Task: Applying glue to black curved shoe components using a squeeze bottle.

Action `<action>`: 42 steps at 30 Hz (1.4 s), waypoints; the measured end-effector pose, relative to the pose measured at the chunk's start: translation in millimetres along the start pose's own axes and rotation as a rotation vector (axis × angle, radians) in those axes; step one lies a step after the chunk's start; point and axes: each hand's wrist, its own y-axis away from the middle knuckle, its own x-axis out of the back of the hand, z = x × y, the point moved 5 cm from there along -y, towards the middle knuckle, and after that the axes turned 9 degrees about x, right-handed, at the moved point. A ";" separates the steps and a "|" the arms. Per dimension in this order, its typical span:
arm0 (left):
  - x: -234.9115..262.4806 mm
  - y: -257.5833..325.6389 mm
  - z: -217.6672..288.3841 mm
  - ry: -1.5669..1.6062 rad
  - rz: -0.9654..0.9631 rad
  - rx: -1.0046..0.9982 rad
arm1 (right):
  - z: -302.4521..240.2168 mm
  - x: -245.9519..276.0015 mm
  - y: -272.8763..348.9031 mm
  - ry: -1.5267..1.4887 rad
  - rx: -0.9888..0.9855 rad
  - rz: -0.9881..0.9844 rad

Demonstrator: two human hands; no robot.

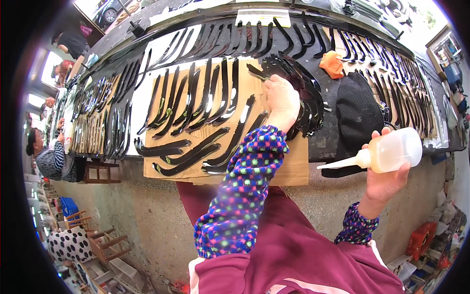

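My right hand [390, 181] is wrapped round a translucent squeeze bottle [399, 149], tilted with its long white nozzle pointing left. Pale yellowish liquid shows inside it. With fingers closed, my left hand [281, 100] is at the near edge of a heap of glossy black curved strips [309, 90]. One black strip [258, 72] runs into its fingertips, which are partly hidden. To the left of that hand, several curved strips [215, 90] lie spread on a cardboard sheet [291, 169]. Some carry glossy wet-looking patches or greenish marks.
More strips lie in rows on the black table at left [90, 127], back and right. A black mesh cloth [360, 105] and an orange crumpled cloth [333, 64] lie right of the heap. People [51, 157] work at far left. Wooden stools [107, 245] and a red crate [421, 240] stand around.
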 end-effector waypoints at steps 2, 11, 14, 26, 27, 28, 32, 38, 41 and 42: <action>-8.8 -2.5 -12.6 0.216 -0.103 0.114 | -1.8 4.0 0.8 -0.007 0.008 0.019; -0.1 11.4 -18.9 0.763 -0.356 0.135 | -4.9 8.5 3.2 -0.031 0.024 -0.016; 23.8 28.1 -9.1 1.199 -0.620 0.246 | -6.4 10.8 3.4 -0.032 0.042 -0.012; 143.3 136.2 -75.1 0.945 -1.240 0.462 | 6.7 -28.3 2.3 -0.070 -0.071 -0.139; 146.6 140.7 -84.1 0.990 -1.257 0.475 | 9.3 -35.7 3.3 -0.104 -0.095 -0.179; 154.6 141.5 -88.8 0.966 -1.205 0.540 | 12.7 -41.4 3.2 -0.099 -0.115 -0.181; 178.3 142.9 -103.0 0.937 -1.160 0.623 | 21.9 -71.0 7.2 0.020 -0.152 -0.281; 194.5 140.8 -119.2 0.835 -1.059 0.601 | 31.7 -88.8 15.4 0.140 -0.196 -0.397; 193.1 140.7 -124.5 0.855 -1.103 0.580 | 34.8 -91.2 19.2 0.135 -0.207 -0.408; 192.8 140.2 -125.8 0.860 -1.098 0.587 | 35.4 -92.7 19.9 0.147 -0.210 -0.411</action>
